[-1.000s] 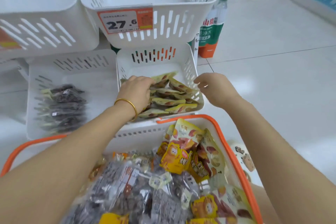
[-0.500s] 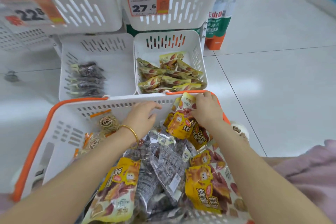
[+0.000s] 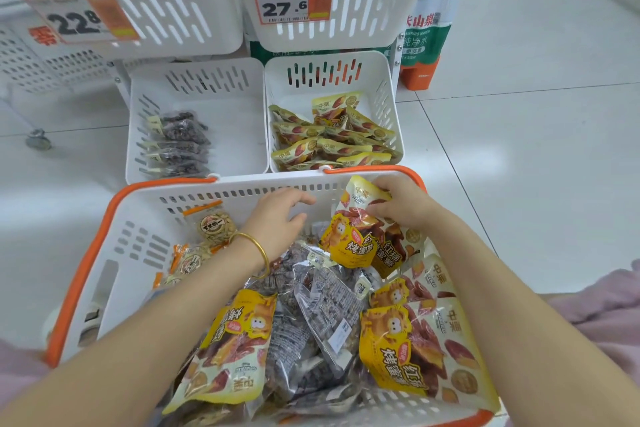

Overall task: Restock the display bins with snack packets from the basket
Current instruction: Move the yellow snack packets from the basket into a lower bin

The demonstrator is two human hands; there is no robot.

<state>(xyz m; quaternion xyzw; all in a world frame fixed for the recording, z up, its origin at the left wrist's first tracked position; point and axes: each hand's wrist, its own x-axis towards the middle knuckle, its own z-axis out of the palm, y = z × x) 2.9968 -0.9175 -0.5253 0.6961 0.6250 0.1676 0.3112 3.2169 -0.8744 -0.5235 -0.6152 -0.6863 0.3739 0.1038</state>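
We judge pick step. Right hand (image 3: 403, 206) pinches yellow packet (image 3: 358, 196) at far right of basket (image 3: 221, 192); left hand (image 3: 278, 222) spread, empty. Next: we lift packet over rim into lower right bin (image 3: 388, 97).

The white slotted plastic basket (image 3: 138, 246) with orange rim looked matt. The yellow film snack packets (image 3: 398, 350) at five o'clock were glossy and crinkled. A thin gold metal bangle (image 3: 258, 250) gleamed. The pale floor tiles (image 3: 519, 149) at two o'clock shone smooth.
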